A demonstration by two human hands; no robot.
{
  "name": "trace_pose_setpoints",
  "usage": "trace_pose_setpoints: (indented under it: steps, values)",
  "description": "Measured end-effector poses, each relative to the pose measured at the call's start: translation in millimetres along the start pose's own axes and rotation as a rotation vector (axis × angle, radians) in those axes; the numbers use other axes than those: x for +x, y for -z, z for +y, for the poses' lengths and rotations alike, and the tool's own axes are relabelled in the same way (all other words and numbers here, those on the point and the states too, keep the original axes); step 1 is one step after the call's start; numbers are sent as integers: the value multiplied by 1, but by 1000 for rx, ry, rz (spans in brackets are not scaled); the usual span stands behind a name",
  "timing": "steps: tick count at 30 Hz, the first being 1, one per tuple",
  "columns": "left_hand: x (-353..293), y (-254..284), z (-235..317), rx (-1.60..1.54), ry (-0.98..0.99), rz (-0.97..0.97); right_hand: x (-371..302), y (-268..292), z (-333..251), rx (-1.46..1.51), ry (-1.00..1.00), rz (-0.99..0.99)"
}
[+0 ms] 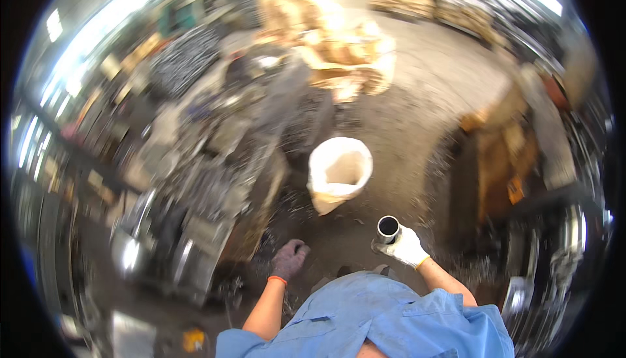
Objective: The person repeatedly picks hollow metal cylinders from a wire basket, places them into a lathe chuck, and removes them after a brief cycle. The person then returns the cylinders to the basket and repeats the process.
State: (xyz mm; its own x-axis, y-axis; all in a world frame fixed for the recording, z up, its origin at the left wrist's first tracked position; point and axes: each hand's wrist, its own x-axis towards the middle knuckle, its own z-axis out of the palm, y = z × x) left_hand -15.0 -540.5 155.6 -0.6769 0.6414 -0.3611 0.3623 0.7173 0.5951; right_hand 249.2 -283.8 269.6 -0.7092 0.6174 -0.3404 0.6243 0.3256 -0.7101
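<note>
Noting tube in the right hand, fingers closed around its side; open end faces up toward the head view, long axis roughly along the line of sight, exact tilt not readable. Tube lies at that hand's inner, forward edge; right hand in contact, left hand well apart. Left hand: gloved, fingers loosely curled, partly open, nothing seen in it. White bag, mouth up, stands on the floor ahead of the tube and leftward, apart from both hands. Farther left: metal pieces, blurred, kinds unclear.
</note>
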Motion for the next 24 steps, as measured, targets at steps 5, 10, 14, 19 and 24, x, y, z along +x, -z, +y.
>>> trace_pose_setpoints:
  steps: [5,10,14,19,24]
  values:
    - [-57,11,-166,-831,579,949,91,-56,-117,-113,487,-292]
    - [-183,4,-227,-817,780,1865,178,-111,-238,5,790,-521]
    - [-233,18,-229,-350,914,2029,240,-159,-314,57,794,-633]
    - [-263,38,-238,-407,1205,1867,288,-168,-355,-324,835,-783]
    - [-250,51,-221,-1106,1078,1932,364,-118,-439,-253,1314,-859]
